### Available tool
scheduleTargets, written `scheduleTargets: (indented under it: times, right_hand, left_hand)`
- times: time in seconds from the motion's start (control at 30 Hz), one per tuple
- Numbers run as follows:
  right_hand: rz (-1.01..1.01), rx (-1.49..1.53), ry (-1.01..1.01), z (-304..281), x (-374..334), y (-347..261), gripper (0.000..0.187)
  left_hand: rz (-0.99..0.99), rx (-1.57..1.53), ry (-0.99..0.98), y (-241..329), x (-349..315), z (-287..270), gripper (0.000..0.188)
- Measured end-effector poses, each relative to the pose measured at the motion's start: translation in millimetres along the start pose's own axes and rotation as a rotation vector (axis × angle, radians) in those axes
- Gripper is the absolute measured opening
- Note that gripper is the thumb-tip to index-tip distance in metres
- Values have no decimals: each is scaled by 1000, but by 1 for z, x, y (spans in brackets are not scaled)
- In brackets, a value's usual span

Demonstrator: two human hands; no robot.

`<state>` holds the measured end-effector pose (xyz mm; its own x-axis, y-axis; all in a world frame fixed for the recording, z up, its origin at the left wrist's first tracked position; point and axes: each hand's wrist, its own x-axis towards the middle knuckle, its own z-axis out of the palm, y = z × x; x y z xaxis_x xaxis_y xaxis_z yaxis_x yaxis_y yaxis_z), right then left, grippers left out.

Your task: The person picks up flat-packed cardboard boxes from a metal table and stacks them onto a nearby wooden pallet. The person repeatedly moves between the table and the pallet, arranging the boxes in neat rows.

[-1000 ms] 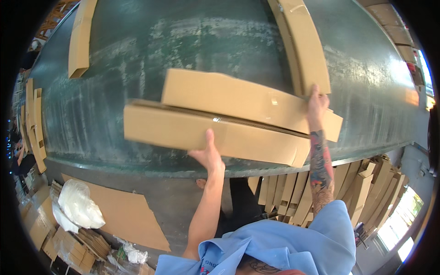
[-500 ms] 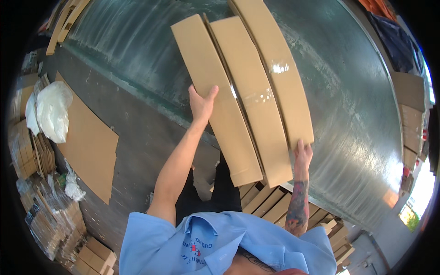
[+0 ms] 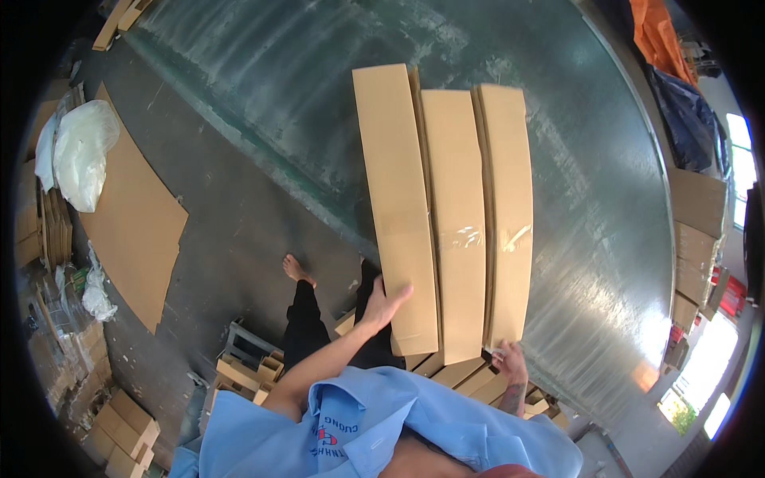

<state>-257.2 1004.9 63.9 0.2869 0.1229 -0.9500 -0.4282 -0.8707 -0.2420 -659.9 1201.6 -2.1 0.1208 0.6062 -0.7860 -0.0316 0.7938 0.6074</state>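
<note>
Three long brown cardboard boxes lie side by side before me: a left box (image 3: 397,183), a middle box (image 3: 456,175) and a right box (image 3: 508,175). Clear tape shines on the middle and right ones. My left hand (image 3: 384,307) grips the left box low on its outer side, thumb on top, the other fingers partly hidden. At the right box's near end my right hand (image 3: 511,363) is closed on the corner, its fingers partly tucked under. More long cardboard boxes (image 3: 466,374) are stacked beneath, close to my body.
A flat cardboard sheet (image 3: 139,215) lies on the grey floor at left, with a white plastic bag (image 3: 84,155) on it. Cardboard piles (image 3: 119,430) line the lower left. Beyond the boxes stretches a shiny green floor (image 3: 590,199). Cartons (image 3: 693,255) and a dark tarp (image 3: 681,119) stand far right.
The three boxes have come nearer and swung from a slant to nearly straight ahead. My left hand now sits closer to the left box's near end. My right hand has stayed at the right box's near end.
</note>
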Motion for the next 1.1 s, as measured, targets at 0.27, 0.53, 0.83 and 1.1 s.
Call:
scheduleTargets:
  times: [0.27, 0.53, 0.83, 1.1]
  right_hand:
    - [-857, -832, 1011, -8, 58, -33, 74]
    - [-724, -671, 324, 156, 61, -210, 63]
    - [-884, -652, 57, 277, 67, -245, 62]
    - [-874, -569, -97, 362, 32, -224, 52]
  left_hand:
    - [-40, 16, -386, -23, -23, -5, 89]
    - [-6, 96, -492, 6, 3, -8, 89]
    - [249, 601, 305, 125, 30, -99, 68]
    - [-60, -364, -142, 111, 63, -198, 94]
